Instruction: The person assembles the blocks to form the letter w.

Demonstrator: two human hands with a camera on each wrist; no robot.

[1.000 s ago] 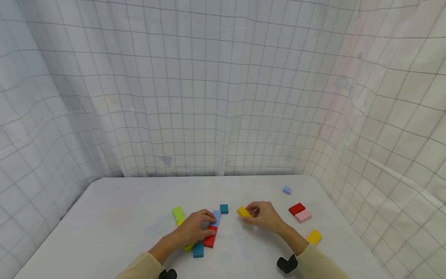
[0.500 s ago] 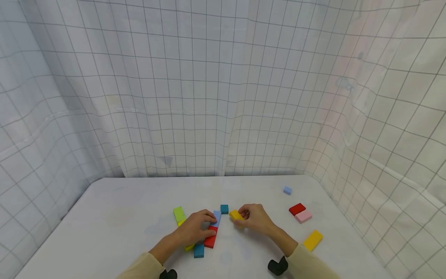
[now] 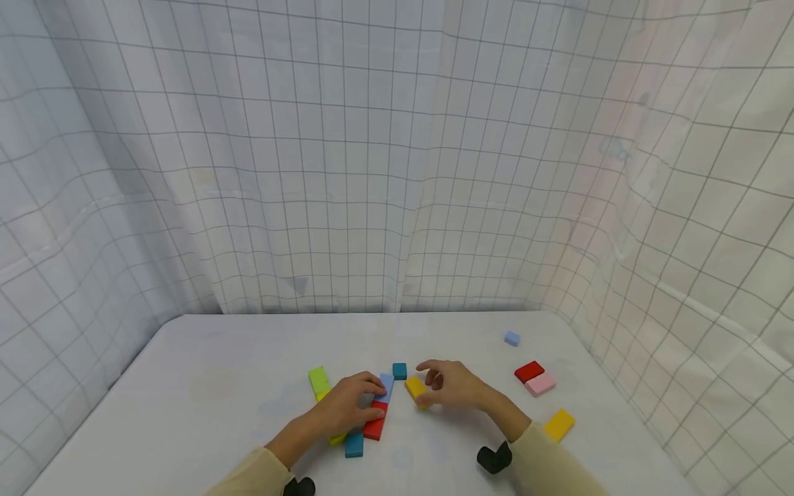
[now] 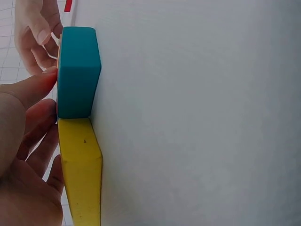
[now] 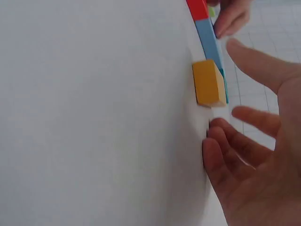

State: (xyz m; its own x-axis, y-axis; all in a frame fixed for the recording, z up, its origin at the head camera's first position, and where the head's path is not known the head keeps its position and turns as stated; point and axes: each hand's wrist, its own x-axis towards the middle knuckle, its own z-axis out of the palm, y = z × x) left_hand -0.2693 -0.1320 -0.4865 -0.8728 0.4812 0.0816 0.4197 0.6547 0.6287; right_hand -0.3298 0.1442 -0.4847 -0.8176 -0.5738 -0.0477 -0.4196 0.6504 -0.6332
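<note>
My left hand rests over a group of blocks, its thumb on a red block and its fingertips on a light blue block. In the left wrist view, a teal block and a yellow block stand end to end beside that hand. A yellow-orange block lies right of the light blue one, near a small teal block. My right hand hovers beside the yellow-orange block. In the right wrist view, thumb and fingers are spread apart around this block, holding nothing.
A lime green block lies at the far left of the group, partly hidden blocks behind the left hand. To the right are a red block, a pink block, a yellow block and a small light blue block. Gridded curtains enclose the table.
My right hand carried the yellow-orange block leftward, turned it and released it near the small teal block; its fingers have since lifted away. My left hand has stayed in place.
</note>
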